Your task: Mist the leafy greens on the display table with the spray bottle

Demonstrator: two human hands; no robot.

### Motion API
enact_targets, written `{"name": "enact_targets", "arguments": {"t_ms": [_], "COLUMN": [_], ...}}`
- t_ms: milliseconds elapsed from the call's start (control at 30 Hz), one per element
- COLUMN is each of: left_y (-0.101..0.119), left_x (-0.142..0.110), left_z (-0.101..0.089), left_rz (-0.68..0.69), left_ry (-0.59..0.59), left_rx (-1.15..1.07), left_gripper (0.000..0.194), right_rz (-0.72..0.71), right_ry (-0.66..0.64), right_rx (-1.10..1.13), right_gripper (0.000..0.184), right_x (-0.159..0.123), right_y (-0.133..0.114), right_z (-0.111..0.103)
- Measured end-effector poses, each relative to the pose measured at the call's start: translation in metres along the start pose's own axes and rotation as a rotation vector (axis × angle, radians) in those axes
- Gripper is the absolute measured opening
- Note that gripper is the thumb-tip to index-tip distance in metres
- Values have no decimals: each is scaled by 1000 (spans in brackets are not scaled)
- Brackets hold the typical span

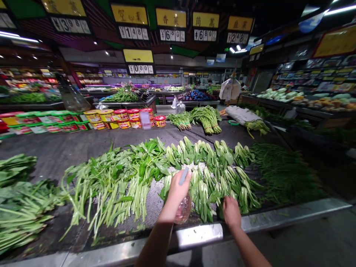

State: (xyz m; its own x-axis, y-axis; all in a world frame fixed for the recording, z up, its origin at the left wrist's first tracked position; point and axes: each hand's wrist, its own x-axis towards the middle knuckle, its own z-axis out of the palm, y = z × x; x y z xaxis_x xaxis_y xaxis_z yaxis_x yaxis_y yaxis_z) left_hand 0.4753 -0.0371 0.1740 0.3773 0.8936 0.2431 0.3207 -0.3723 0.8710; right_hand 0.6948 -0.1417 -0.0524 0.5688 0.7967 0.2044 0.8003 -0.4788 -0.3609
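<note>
My left hand (178,188) is wrapped round the neck of a spray bottle (183,211) with a grey top and a see-through pinkish body. It is over the left part of the small bok choy (204,187), which lies in rows on a perforated black mat. At the front of these rows, my right hand (232,212) has its fingers curled against a bok choy's leaves (220,213); its fingertips are partly hidden. Water spinach (119,185) with long pale stems is spread to the left of the bottle.
A metal edge (198,235) runs along the stand's front. Dark thin greens (283,174) lie right, broad leafy greens (25,207) far left. Stacked tubs (122,118), tied bundles of green stems (207,118) and a wrapped bunch (247,118) line the back. Price signs (171,24) hang above.
</note>
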Motion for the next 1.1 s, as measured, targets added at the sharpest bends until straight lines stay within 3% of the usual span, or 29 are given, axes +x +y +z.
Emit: {"name": "enact_targets", "arguments": {"t_ms": [333,667,867,1100], "left_y": [-20,-22,-24,-27], "left_x": [-8,-26,-33,-38], "left_z": [-13,-32,-43,-53], "left_rz": [-61,-35,-11,-74], "left_ry": [63,103,111,86], "left_rx": [178,2,16,97], "left_gripper": [28,32,32,34], "right_rz": [-7,-20,-14,-23], "right_ry": [-12,-12,-11,-26], "right_rx": [-3,-22,-46,-69], "right_gripper": [37,35,33,31], "right_x": [-2,-2,-3,-2], "right_y": [1,2,2,7], "right_z": [0,0,1,6]}}
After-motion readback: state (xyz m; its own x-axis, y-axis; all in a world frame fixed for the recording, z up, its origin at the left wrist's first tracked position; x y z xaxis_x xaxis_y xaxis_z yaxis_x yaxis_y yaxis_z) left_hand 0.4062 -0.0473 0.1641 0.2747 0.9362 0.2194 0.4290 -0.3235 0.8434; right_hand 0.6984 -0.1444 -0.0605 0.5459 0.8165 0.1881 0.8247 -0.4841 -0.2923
